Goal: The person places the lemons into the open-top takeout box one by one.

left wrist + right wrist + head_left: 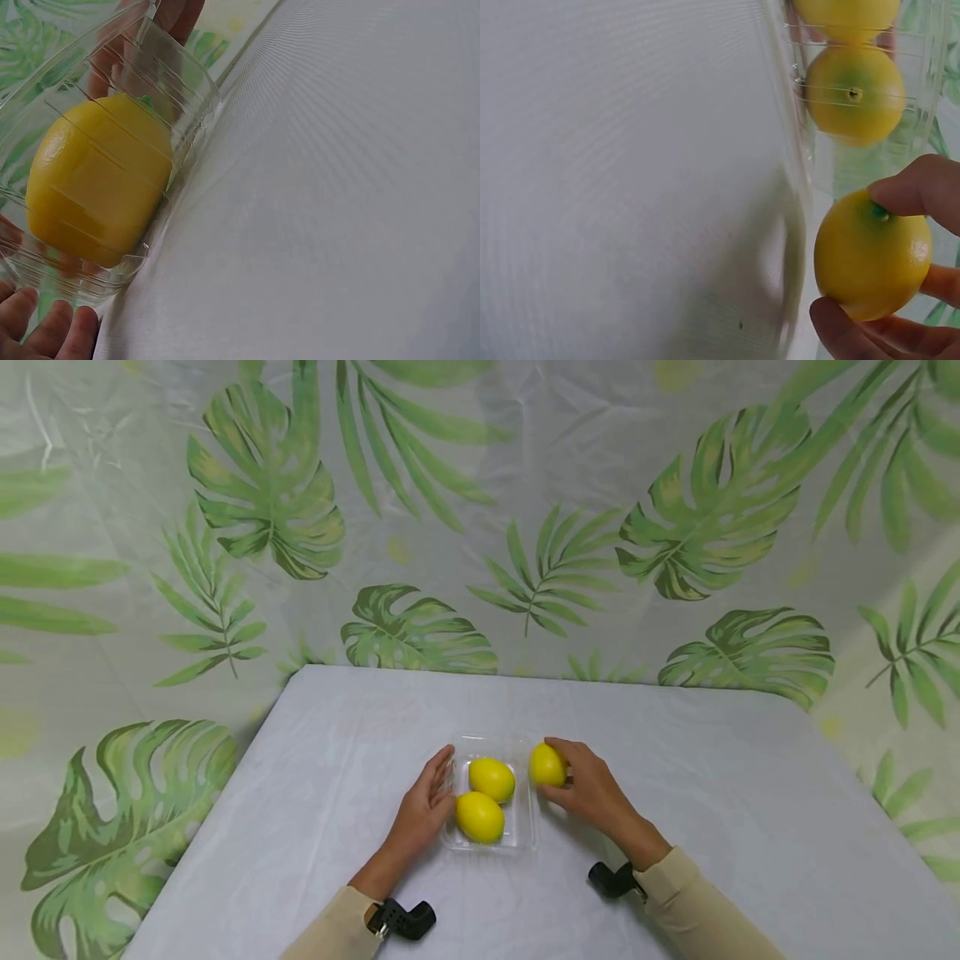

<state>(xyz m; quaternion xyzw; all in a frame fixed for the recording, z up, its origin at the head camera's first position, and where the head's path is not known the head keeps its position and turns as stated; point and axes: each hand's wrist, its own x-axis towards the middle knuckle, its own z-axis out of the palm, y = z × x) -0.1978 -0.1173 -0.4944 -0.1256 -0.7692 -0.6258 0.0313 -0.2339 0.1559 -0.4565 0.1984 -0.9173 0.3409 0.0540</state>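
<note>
A clear plastic container sits on the table with two yellow lemons in it. The farther lemon lies against the nearer lemon. Along the container's left wall rests my left hand, its fingers extended and touching the plastic. Just outside the right wall, my right hand pinches a third lemon between thumb and fingers. That lemon's green stem end shows by the thumb in the right wrist view. Through the clear wall, the left wrist view shows one lemon and left fingertips beside the container.
A white cloth covers the table. Behind it hangs a pale curtain printed with green leaves. Each wrist carries a black camera, one on the left and one on the right.
</note>
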